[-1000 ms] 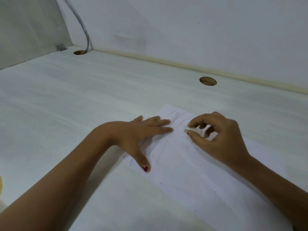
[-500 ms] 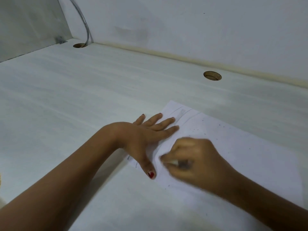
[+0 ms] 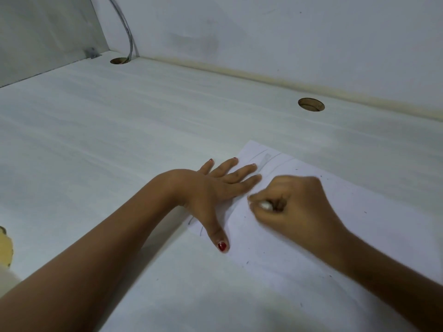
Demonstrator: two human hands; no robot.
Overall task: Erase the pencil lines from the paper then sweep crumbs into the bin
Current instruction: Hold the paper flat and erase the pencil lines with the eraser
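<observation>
The paper lies flat on the white desk, slanting from the middle of the view toward the lower right, its far corner pointing at the back wall. The left hand rests palm down on the paper's left edge. Its fingers are straight and slightly spread, the little finger reaching past the sheet onto the desk, the thumb stretched back along the edge.

Just beside it, the right hand sits over the sheet with its fingers curled, pinching a small white eraser between thumb and forefinger. The eraser is down at the paper, close to the left index finger. The hand is a little blurred, so I cannot tell whether the eraser touches the sheet.

Faint pencil lines curve across the far corner, and more show at the left edge beside the left thumb. Dark crumbs are scattered over the paper — a few lie well apart toward the lower right.

A round hole is cut in the desk near the wall behind the paper. A second hole sits in the far left corner, where a grey cable runs down into it. A yellowish thing shows at the left border, cut off.
</observation>
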